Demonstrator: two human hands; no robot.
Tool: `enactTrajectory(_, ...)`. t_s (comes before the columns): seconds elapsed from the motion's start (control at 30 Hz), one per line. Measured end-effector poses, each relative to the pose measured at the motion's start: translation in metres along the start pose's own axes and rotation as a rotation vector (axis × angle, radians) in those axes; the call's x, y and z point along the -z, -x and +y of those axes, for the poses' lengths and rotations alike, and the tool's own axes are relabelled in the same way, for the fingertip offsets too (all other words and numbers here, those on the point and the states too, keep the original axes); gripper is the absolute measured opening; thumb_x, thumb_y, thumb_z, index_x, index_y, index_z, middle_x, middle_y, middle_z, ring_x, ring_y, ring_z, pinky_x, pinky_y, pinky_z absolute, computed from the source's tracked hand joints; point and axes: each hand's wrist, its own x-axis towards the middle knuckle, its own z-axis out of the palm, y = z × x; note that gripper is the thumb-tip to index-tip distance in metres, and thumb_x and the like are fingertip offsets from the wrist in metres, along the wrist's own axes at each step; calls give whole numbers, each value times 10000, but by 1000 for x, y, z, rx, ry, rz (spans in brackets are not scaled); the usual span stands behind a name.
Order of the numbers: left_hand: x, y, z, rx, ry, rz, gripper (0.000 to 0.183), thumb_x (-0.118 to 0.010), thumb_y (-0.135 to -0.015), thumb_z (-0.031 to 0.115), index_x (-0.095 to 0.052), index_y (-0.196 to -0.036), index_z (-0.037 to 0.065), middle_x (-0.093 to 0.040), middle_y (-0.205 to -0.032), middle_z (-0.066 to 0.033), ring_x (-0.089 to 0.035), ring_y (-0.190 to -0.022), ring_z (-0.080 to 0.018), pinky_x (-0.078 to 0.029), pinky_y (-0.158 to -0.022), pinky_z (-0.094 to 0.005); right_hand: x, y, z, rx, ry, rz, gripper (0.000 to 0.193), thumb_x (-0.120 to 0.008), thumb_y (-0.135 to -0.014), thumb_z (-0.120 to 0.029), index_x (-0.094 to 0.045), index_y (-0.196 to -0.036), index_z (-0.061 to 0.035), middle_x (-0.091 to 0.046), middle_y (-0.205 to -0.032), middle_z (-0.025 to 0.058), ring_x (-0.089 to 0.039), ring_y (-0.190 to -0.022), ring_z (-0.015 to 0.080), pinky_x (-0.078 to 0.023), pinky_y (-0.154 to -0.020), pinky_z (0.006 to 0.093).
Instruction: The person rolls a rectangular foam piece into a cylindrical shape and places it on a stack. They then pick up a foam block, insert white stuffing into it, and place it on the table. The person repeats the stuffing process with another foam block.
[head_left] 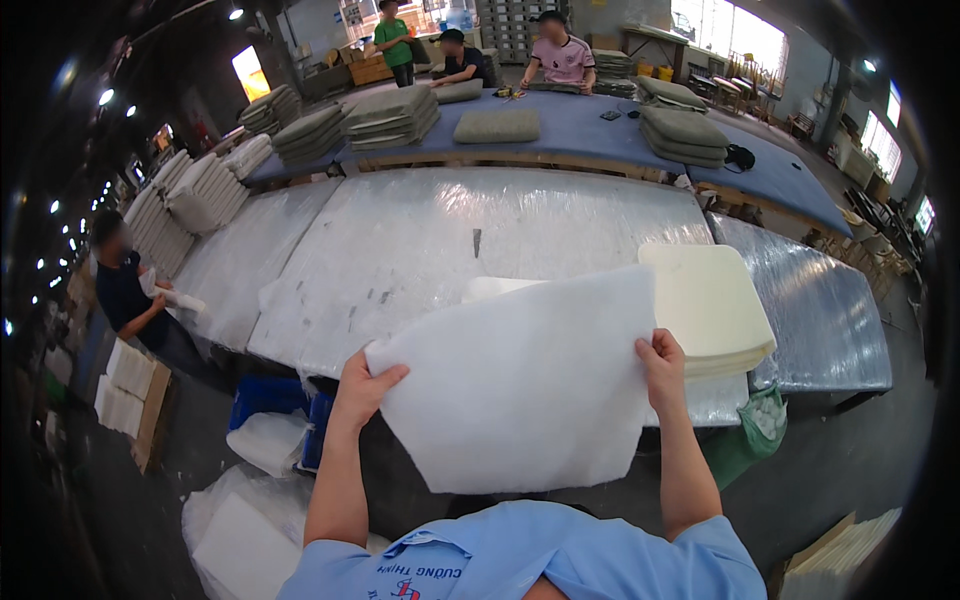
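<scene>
A white sheet of soft wadding point(520, 385) is stretched between my two hands, in front of my body and above the near edge of the table. My left hand point(368, 388) pinches its left edge near the upper corner. On the other side, my right hand point(661, 362) grips the right edge, fingers closed round it. Just beyond my right hand lies a stack of cream foam pads point(708, 305) with rounded corners. Part of another pale piece point(492, 288) shows behind the sheet, which hides the rest of it.
The table point(400, 225) is covered in clear plastic film. Behind it, a blue table point(590, 125) carries stacks of grey cushions point(390, 118). At left stand a person point(135, 280) and a blue crate point(268, 398). A green sack point(745, 435) hangs at the right edge.
</scene>
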Motion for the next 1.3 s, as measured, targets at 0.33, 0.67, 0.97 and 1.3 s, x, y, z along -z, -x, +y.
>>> enactTrajectory(0.33,-33,-95,-21,62,51,66,236,-793,-872,70,-687,-1070,-3,-726,-983,-52,-670,-883,-135,-549,-797,-300,44,-50,5,-43,-12,80,50,-651,-963,-34,-630,-998,-6,-688,-893,13,-605,-783,61,-489,-759,237)
enactTrajectory(0.67,-47,-342,-76,98,-47,45,333,-762,-879,83,-670,-1170,-49,-738,-1066,-130,-706,-928,-202,-573,-829,-335,-10,-232,57,-106,97,103,56,-673,-964,-62,-641,-962,-16,-640,-833,-15,-533,-704,46,-428,-646,215)
enactTrajectory(0.97,-71,-513,-167,243,-150,116,543,-784,-881,139,-566,-1353,-17,-694,-1161,-131,-648,-1004,-178,-538,-845,-333,-19,-370,157,-158,601,279,150,-725,-938,-154,-672,-985,-22,-596,-778,-29,-493,-672,61,-404,-578,241)
enactTrajectory(1.3,-24,-386,-288,746,-283,122,789,-773,-898,462,-444,-1507,84,-644,-1251,-140,-606,-1053,-227,-490,-857,-346,35,-289,211,-503,759,243,524,-702,-978,-299,-549,-1411,-47,-599,-854,9,-527,-703,94,-434,-569,267)
